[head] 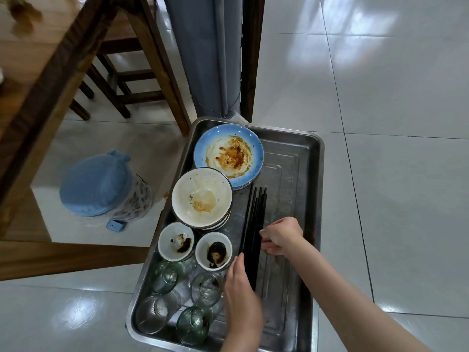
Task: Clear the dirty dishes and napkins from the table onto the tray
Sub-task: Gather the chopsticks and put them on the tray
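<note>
Steel tray (pixel 299 148), rectangular, shiny, scuffed, raised rim. Blue plates (pixel 228 153) stacked at its far left corner, round, glazed, top one smeared with orange-brown sauce. Just nearer along the left edge, white bowls (pixel 201 198) stacked, dark rim, crumbs and brown film in the top one. Nearer again, two small white sauce dishes (pixel 175 241) (pixel 214 251) side by side, dark sauce dregs in each. Near left corner: four clear glass cups (pixel 163 276) (pixel 205 288) (pixel 151 313) (pixel 192 325), round, upright, the farther right one with dark specks.

Black chopsticks (pixel 253 224), thin straight bundle, lie lengthwise down the tray's middle, tips fanned toward the far edge.

My right hand (pixel 281 236) comes in from the near right, fingers curled at the right side of the bundle; can't tell if they really pinch it. My left hand (pixel 239 288), a bit blurred, fingers straight and together, edge-on against the bundle's left side, holding nothing.

Off the tray's left: wooden table (pixel 38 102), blue-lidded bin (pixel 97 181) on glossy white floor tiles (pixel 393 123).
</note>
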Action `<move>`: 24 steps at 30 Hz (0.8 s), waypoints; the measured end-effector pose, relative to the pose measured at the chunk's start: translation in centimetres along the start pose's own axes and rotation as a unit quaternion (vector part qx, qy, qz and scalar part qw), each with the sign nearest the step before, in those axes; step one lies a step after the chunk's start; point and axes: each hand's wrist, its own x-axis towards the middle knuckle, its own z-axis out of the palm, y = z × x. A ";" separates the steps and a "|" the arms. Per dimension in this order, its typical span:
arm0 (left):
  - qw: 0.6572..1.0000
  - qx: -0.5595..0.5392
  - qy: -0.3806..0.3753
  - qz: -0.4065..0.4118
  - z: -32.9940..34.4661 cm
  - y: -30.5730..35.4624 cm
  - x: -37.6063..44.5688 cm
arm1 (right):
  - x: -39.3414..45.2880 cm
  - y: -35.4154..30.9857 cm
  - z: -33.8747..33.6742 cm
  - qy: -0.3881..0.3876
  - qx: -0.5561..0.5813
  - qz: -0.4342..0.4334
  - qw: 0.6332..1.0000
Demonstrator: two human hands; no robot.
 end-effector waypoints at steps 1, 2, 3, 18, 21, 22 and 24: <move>1.000 0.000 0.000 -0.001 0.0 0.0 0.1 | 0.0 0.0 0.0 -0.003 0.003 0.002 1.000; 1.000 0.001 -0.001 -0.001 0.0 0.1 0.1 | 0.1 -0.1 0.0 -0.005 0.003 0.002 1.000; 1.000 0.002 -0.001 0.000 0.1 0.1 0.1 | 0.1 -0.1 0.1 -0.005 0.003 0.002 1.000; 1.000 -0.006 -0.002 -0.010 -0.3 0.8 -0.2 | 0.0 -0.5 -0.3 -0.025 -0.026 -0.006 0.999; 1.000 -0.006 -0.002 -0.008 -0.3 1.0 -0.2 | 0.2 -0.4 -0.3 -0.026 -0.026 -0.010 0.999; 1.000 -0.004 -0.002 -0.009 -0.3 1.0 -0.2 | 0.2 -0.4 -0.2 -0.026 -0.026 -0.012 0.999; 1.000 0.000 -0.001 -0.009 -0.3 0.9 -0.2 | 0.2 -0.3 -0.1 -0.027 -0.028 -0.010 0.999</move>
